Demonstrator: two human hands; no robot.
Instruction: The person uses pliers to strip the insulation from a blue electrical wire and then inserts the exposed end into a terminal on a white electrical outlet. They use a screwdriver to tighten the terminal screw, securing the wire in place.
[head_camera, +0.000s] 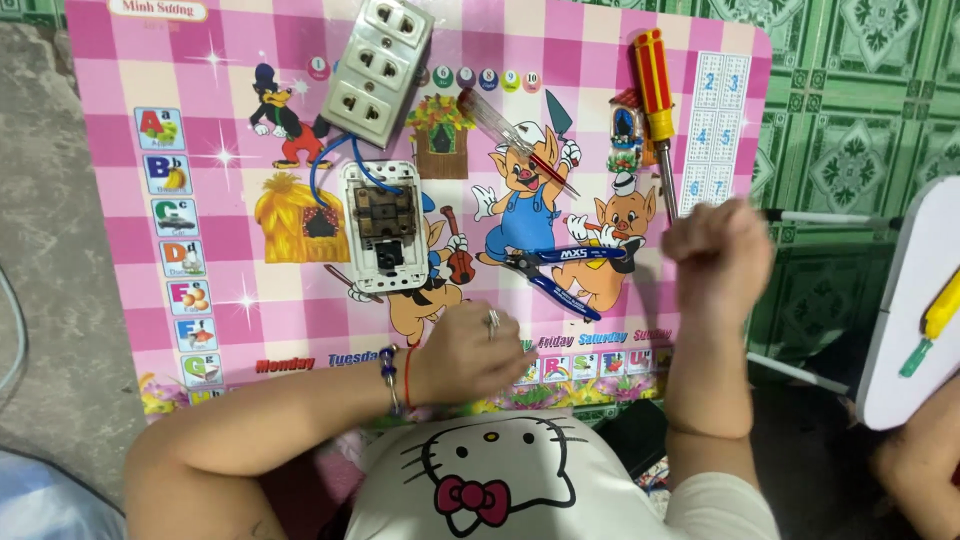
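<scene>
We look down on a pink checked counter (590, 40) whose near edge meets our body. Its right edge drops to green tiled floor (860, 120), its left to grey concrete. Open room lies along the left strip of the board and in the middle between the tools.

Our left hand (470, 350) rests knuckles up near the front edge, fingers curled under; we cannot tell whether its grip holds anything. Our right hand (718, 255) is raised and blurred, fist-like, just below the screwdriver tip; its grip we cannot tell either.

We count one white switch module (382, 226) with blue wires, one socket strip (378, 70) touching those wires, one red-and-yellow screwdriver (657, 100), one clear tester pen (515, 140), one blue-handled pliers (565, 270).
</scene>
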